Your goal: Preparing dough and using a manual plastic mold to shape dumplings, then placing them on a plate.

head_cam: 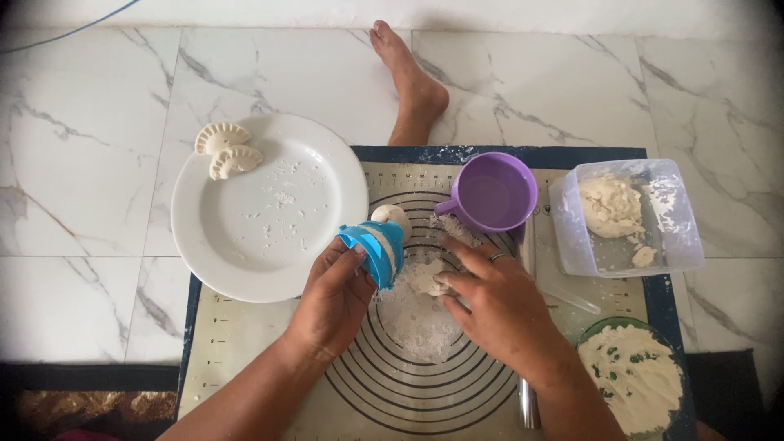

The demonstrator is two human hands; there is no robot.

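Left fingers [347,265] around blue dumpling mould [377,250]

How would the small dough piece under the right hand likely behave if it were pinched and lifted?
The dough piece looks soft, so it would probably sag or dent. The flour under it suggests it should lift off the mat without sticking. It seems light.

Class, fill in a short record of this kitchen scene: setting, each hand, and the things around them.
Setting: marble floor, baking mat marked with circles
Left hand: holds a blue dumpling press, closed on dough
Right hand: fingertips on a floured dough piece
White plate: two shaped dumplings
Purple cup: on the mat
Clear container: dough lump inside
Green bowl: white filling
Rolling pin: partly under the right arm
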